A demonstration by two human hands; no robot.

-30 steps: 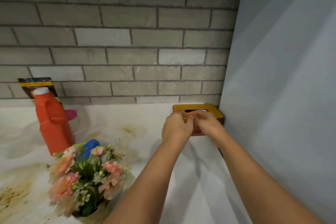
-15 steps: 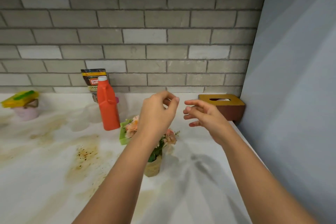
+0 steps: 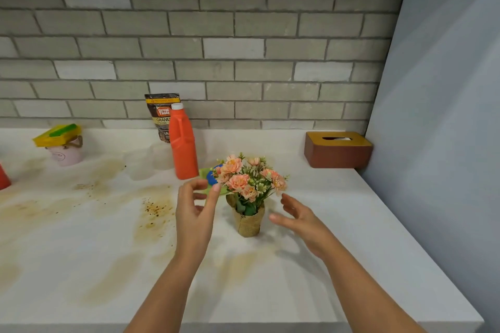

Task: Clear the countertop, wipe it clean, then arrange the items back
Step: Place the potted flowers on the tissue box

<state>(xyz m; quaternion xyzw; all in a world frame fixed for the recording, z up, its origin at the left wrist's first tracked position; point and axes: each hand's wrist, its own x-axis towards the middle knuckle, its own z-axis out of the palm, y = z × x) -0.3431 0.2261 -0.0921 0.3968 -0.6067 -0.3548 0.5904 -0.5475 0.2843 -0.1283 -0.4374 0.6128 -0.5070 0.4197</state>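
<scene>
Filling the whole background, a grey brick wall (image 3: 216, 21) runs behind a white countertop (image 3: 324, 265), which ends on the right against a plain grey panel (image 3: 446, 116). Brown stains (image 3: 154, 213) with dark specks smear the left and middle of the surface.

Both forearms reach in from below. The left hand (image 3: 193, 213) and the right hand (image 3: 300, 220) are held up with fingers loosely spread, gripping nothing, one on each side of the flower pot (image 3: 249, 222). The pot is a small burlap-wrapped one with peach blooms, standing upright mid-counter between them. One left fingertip reaches the edge of the blooms (whether it touches them I cannot tell); the right hand is just clear of the pot.

A brown tissue box (image 3: 337, 150) with a yellow top sits in the back right corner, against the panel. An orange bottle (image 3: 184, 146) with a white cap stands upright behind the flowers, and a dark coffee pouch (image 3: 159, 113) leans on the wall behind it. Far left, a pink pot (image 3: 67, 153) carries a yellow-and-green sponge (image 3: 58, 134) on its rim. A green dish (image 3: 203, 171) with something blue on it peeks out between bottle and blooms.
</scene>
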